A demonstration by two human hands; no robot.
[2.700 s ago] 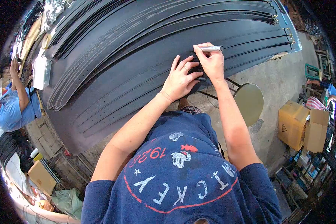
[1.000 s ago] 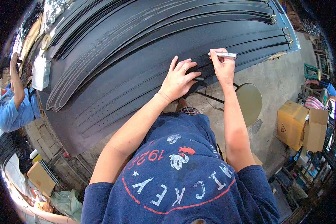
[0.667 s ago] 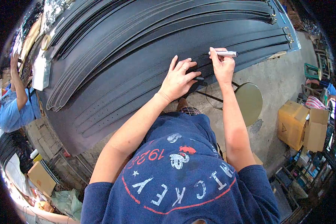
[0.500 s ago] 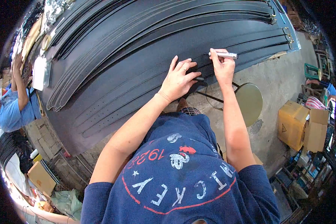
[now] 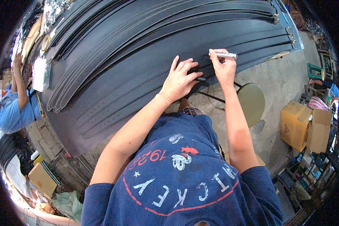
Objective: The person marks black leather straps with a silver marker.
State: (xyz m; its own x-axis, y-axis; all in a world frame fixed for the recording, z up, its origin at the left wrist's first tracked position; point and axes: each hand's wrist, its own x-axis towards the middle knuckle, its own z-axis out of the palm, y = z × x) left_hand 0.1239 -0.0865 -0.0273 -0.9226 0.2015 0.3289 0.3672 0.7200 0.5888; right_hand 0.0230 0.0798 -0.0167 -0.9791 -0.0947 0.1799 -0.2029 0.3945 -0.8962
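Note:
My left hand (image 5: 180,78) rests palm down on the black leather belts (image 5: 150,87), its fingers bent and spread over them. A small black cylindrical piece (image 5: 201,79) juts out from under the thumb. To the right, my right hand (image 5: 225,69) pinches a silver marker (image 5: 228,55) between thumb and fingers. The marker lies nearly level, its tip end at the fingertips, close over a belt strap. Stitched edges and punched holes show at the belts' left ends, and gold-coloured buckles (image 5: 292,37) at the right ends.
More belts (image 5: 113,52) lie in curved rows across the dark tabletop (image 5: 69,137). A round stool (image 5: 251,105) stands below the table edge, with cardboard boxes (image 5: 295,124) farther right. At the far left, another person in a blue sleeve (image 5: 17,113) reaches toward the table.
My right hand and the marker have shifted slightly left along the belt. My left hand stays in place.

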